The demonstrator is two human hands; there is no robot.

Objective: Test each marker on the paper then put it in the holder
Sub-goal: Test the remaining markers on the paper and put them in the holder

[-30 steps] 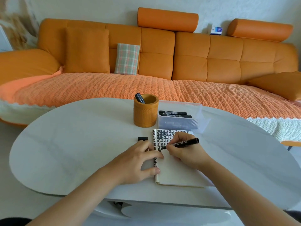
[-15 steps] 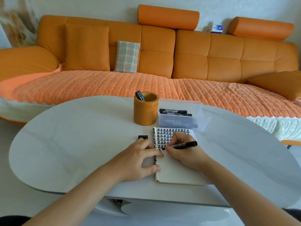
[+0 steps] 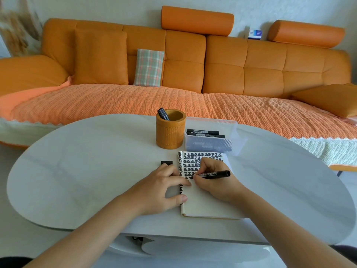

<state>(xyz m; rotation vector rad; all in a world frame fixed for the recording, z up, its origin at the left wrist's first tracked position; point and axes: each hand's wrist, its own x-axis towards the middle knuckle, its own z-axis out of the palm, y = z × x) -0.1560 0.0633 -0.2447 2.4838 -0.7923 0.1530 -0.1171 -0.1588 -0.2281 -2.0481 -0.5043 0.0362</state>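
Black marker (image 3: 214, 173) sat pinched in my right hand (image 3: 218, 187), tip on the paper (image 3: 209, 206), mid-test; my left hand (image 3: 160, 188) pressed the paper's edge, fingers loosely apart. Next, I judged: refit the cap (image 3: 166, 162), then drop the marker in the holder (image 3: 170, 132).

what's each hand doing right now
Left hand: open, fingers resting on the cream paper notebook.
Right hand: gripping the black cylindrical marker.

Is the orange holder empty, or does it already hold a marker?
Not empty. One black marker leans inside the orange holder, its end above the rim. Whether more lie deeper inside, I cannot tell.
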